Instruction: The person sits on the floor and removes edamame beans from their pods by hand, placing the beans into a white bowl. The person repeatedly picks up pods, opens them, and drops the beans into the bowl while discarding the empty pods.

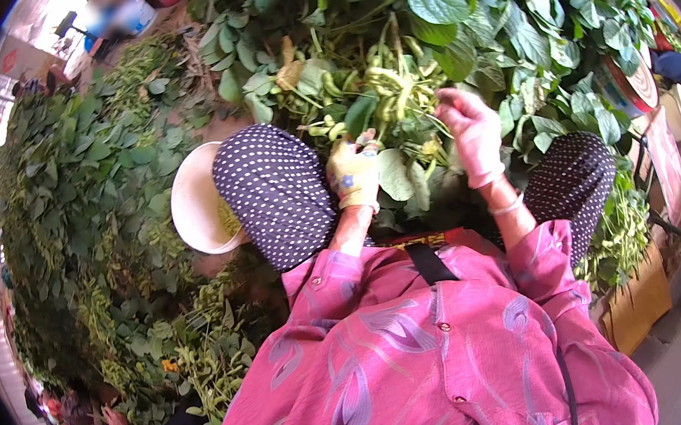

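Note:
My left hand (353,171), in a pale yellow glove with a blue flower print, is at the near left of a bunch of green soybean pods (392,88). Its fingers are curled, and what lies between them is hidden. To the right of the pods is my right hand (472,132), in a pale pinkish glove. Its fingers are bent together beside the thin stems; whether they grip one cannot be made out. Leafy soybean plants (439,3) spread beyond both hands. By my left knee stands a white bucket (193,198) with some green pods inside, partly covered by the knee.
A large heap of cut soybean plants (87,173) fills the left side. Another person's hand (116,421) shows at the lower left. On the right are a round container (637,83), a metal-framed chair (677,228) and a piece of cardboard (635,304).

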`<state>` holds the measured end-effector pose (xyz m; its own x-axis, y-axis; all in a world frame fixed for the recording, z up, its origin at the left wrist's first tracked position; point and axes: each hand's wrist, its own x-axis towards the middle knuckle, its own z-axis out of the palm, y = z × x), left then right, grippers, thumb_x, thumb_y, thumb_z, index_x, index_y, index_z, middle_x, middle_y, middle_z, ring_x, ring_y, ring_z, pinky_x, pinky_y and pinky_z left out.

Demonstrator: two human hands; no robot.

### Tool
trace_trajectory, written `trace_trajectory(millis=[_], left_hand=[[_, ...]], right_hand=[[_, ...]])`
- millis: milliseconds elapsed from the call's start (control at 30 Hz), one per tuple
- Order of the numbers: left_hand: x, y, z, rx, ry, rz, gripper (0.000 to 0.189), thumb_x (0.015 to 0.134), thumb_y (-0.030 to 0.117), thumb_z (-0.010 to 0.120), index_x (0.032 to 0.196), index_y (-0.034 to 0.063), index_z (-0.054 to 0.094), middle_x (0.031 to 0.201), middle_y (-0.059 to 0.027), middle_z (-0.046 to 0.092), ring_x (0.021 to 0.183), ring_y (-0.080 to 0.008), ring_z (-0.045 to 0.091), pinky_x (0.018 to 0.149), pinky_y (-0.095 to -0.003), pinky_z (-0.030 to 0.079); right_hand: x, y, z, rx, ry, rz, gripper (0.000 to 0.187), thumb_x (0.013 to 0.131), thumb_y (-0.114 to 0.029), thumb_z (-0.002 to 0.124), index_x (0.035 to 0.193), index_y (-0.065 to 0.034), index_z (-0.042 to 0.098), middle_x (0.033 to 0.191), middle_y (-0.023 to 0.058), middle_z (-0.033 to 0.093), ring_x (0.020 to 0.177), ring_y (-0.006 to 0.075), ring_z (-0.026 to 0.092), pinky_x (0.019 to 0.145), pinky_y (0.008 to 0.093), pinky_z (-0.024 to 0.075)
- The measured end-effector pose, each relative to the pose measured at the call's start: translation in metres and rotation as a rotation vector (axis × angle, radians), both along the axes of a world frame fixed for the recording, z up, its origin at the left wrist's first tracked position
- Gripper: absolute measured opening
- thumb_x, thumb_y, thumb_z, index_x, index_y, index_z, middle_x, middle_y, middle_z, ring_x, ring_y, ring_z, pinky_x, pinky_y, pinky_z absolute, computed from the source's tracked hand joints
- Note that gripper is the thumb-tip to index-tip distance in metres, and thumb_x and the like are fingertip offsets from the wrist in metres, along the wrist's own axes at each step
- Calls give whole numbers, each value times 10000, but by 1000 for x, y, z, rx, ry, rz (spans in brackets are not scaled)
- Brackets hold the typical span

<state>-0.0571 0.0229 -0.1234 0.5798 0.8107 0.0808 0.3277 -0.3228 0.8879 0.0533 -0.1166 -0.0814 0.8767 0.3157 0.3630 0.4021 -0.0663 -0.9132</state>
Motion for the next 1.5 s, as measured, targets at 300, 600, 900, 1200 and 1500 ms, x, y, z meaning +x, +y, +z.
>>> trace_trajectory(millis=[300,600,900,1200,1500], left_hand=[[-10,-12,16,143,12,-14,166,677,129,679,777,17,607,712,-111,628,650,-208,615,581,-316,462],[-21,-37,14,-845,-338,-198,159,783,52,572,938,19,578,822,-10,615,677,-95,587,527,-196,467],[-23,-40,-27,-1346,-244,-409,225,882,280,496,914,63,546,638,-35,557,447,-130,511,372,-247,414],[-13,-56,-26,-1588,-250,-400,324,863,451,466,860,136,541,521,-5,494,307,-115,397,266,-230,263],[-10,-33,-17,-1139,-211,49,218,823,300,585,754,93,577,541,31,520,359,-59,398,305,-195,292]], right_hand=[[-52,21,-19,128,771,527,328,882,-237,521,1127,-20,546,737,13,613,409,36,399,379,174,285],[-37,-7,-8,-1,716,353,171,805,-175,600,889,-32,641,637,-39,561,444,23,440,401,177,328],[-8,-21,-13,20,556,336,136,774,-85,573,876,-13,628,666,-54,542,484,27,429,437,177,335],[-19,-29,-2,-62,436,464,119,809,-117,572,874,-24,605,666,-60,511,537,16,385,470,170,299],[-43,-22,-28,128,597,492,325,740,30,573,1063,-5,576,788,-38,572,693,24,459,629,172,405]])
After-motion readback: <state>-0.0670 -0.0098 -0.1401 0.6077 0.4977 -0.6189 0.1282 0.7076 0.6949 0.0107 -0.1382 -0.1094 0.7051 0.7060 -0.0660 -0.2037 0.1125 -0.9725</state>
